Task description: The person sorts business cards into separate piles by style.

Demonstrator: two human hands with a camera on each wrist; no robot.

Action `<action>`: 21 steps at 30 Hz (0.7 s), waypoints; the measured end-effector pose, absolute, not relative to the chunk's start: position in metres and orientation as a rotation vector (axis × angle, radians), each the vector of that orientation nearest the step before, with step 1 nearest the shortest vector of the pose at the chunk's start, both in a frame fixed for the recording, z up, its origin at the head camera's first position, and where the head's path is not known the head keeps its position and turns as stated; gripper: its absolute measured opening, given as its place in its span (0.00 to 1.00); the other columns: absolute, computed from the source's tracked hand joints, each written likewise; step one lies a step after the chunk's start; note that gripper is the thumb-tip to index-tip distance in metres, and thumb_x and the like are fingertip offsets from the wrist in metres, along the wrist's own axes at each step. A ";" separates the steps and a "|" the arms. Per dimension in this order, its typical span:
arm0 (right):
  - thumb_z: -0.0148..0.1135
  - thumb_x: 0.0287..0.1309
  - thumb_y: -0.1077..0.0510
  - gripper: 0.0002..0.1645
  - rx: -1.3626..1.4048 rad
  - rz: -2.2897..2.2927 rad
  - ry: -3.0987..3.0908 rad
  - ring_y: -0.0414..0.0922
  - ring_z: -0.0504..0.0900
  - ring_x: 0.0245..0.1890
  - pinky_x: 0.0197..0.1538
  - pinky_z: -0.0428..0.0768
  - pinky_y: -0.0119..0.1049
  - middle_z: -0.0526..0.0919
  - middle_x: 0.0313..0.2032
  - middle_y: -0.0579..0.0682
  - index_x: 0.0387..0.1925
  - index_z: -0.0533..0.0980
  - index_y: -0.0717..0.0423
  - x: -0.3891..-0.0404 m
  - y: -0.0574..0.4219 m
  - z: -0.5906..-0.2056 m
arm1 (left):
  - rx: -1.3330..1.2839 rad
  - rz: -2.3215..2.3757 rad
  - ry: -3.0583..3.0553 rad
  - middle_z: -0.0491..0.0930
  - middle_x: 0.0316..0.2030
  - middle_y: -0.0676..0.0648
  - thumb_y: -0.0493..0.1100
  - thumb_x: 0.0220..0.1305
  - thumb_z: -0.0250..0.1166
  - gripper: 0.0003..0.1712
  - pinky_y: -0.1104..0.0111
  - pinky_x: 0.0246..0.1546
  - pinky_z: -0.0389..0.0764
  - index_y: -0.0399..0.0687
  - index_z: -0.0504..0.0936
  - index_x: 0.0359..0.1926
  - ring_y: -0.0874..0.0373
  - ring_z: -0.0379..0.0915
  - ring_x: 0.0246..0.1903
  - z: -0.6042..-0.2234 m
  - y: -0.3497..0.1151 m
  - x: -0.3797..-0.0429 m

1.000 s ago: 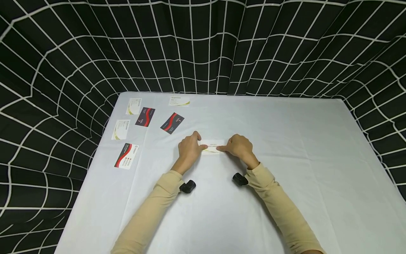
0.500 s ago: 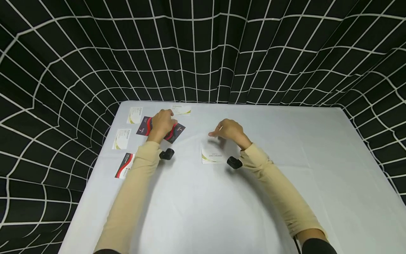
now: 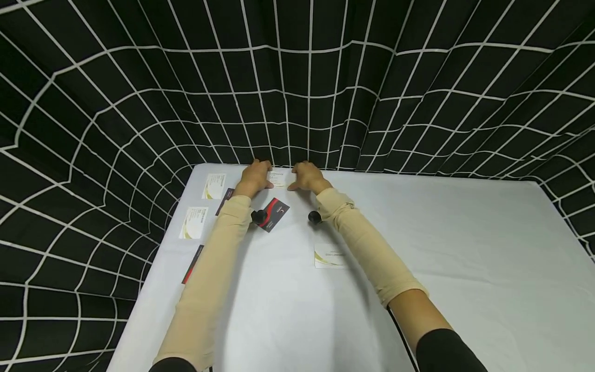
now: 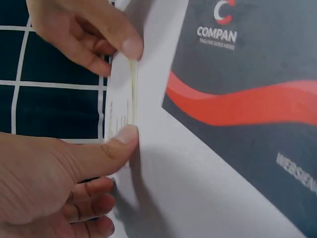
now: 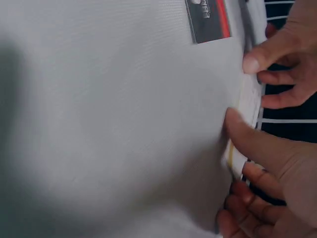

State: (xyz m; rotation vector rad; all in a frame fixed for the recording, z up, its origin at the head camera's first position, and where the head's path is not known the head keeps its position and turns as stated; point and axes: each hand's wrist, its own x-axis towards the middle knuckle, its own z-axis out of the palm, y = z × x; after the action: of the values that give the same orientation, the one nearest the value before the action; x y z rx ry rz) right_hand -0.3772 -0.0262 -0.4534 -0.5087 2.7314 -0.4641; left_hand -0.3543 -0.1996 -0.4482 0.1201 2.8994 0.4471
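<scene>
A small stack of white business cards (image 3: 278, 179) with a yellow edge stripe lies near the table's far edge. My left hand (image 3: 254, 178) grips its left end, thumb on the near edge and fingers on the far side. At the other end, my right hand (image 3: 309, 177) grips it the same way. The left wrist view shows several thin card edges (image 4: 133, 94) between the two thumbs. Closer to me lies a dark business card (image 3: 274, 214) with a red wave, partly behind the left wrist camera.
Another white card stack (image 3: 329, 257) lies mid-table beside my right sleeve. On the left are two white cards (image 3: 214, 186) (image 3: 193, 222), a dark card (image 3: 224, 201) and a red-black card (image 3: 192, 265), the latter two partly hidden by my left arm. A black gridded curtain (image 3: 334, 103) hangs behind the table.
Both hands have left the mid-table white stack, the left one first, passing over the dark cards. They now hold the far white stack. The head view has shifted slightly.
</scene>
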 end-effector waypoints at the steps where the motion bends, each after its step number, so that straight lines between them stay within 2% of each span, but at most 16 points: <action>1: 0.77 0.49 0.50 0.38 -0.500 -0.491 2.738 0.54 0.72 0.58 0.63 0.68 0.44 0.76 0.56 0.58 0.59 0.74 0.60 -0.377 -0.025 -0.453 | 0.124 0.497 2.914 0.73 0.54 0.33 0.39 0.52 0.76 0.31 0.51 0.55 0.72 0.40 0.74 0.55 0.40 0.73 0.53 -0.448 -0.198 -0.352; 3: 0.76 0.50 0.52 0.32 -0.480 -0.608 2.741 0.51 0.76 0.50 0.56 0.72 0.40 0.80 0.50 0.58 0.55 0.76 0.62 -0.374 -0.020 -0.452 | 0.132 0.660 2.930 0.77 0.49 0.33 0.35 0.51 0.76 0.28 0.55 0.50 0.74 0.38 0.73 0.51 0.43 0.75 0.47 -0.445 -0.195 -0.348; 7: 0.73 0.54 0.56 0.16 -0.353 -1.002 2.627 0.42 0.77 0.27 0.36 0.74 0.32 0.84 0.30 0.55 0.34 0.78 0.66 -0.361 -0.002 -0.445 | 0.041 1.112 2.809 0.81 0.29 0.40 0.32 0.53 0.73 0.20 0.68 0.27 0.74 0.36 0.75 0.46 0.55 0.74 0.24 -0.443 -0.189 -0.334; 10: 0.70 0.58 0.57 0.16 -0.218 -1.284 2.400 0.37 0.76 0.19 0.30 0.76 0.28 0.82 0.21 0.51 0.27 0.78 0.68 -0.342 0.020 -0.439 | -0.121 1.345 2.646 0.78 0.17 0.46 0.38 0.56 0.74 0.15 0.74 0.14 0.67 0.32 0.79 0.39 0.61 0.69 0.12 -0.441 -0.181 -0.315; 13: 0.65 0.63 0.56 0.18 -0.169 -1.353 2.215 0.38 0.78 0.18 0.30 0.79 0.29 0.83 0.20 0.49 0.33 0.81 0.72 -0.316 0.046 -0.436 | -0.179 1.329 2.608 0.76 0.15 0.49 0.46 0.59 0.72 0.17 0.74 0.16 0.66 0.33 0.84 0.31 0.63 0.67 0.14 -0.436 -0.169 -0.288; 15: 0.63 0.65 0.53 0.21 -0.178 -1.296 2.186 0.37 0.78 0.18 0.28 0.78 0.29 0.83 0.20 0.49 0.36 0.82 0.72 -0.294 0.063 -0.435 | -0.154 1.233 2.641 0.78 0.21 0.50 0.50 0.59 0.72 0.18 0.73 0.19 0.65 0.37 0.86 0.28 0.62 0.67 0.18 -0.434 -0.159 -0.267; 19: 0.64 0.63 0.46 0.24 -0.201 -1.077 2.318 0.37 0.71 0.18 0.26 0.68 0.29 0.79 0.17 0.46 0.28 0.83 0.65 -0.251 0.090 -0.439 | -0.036 1.038 2.671 0.81 0.22 0.49 0.54 0.59 0.71 0.20 0.71 0.21 0.64 0.44 0.86 0.20 0.60 0.66 0.21 -0.437 -0.138 -0.228; 21: 0.66 0.60 0.42 0.25 -0.205 -0.953 2.414 0.38 0.67 0.18 0.25 0.64 0.30 0.77 0.15 0.46 0.23 0.83 0.60 -0.233 0.100 -0.442 | 0.017 0.965 2.678 0.81 0.17 0.51 0.55 0.59 0.71 0.22 0.70 0.19 0.63 0.47 0.84 0.16 0.62 0.66 0.18 -0.442 -0.129 -0.211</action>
State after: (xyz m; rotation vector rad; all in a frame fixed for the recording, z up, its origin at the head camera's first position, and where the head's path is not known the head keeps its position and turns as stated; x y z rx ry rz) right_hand -0.2329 0.1000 -0.4423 -0.2053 2.4145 -0.9530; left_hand -0.2115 -0.1288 -0.4422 0.0170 2.6782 0.9648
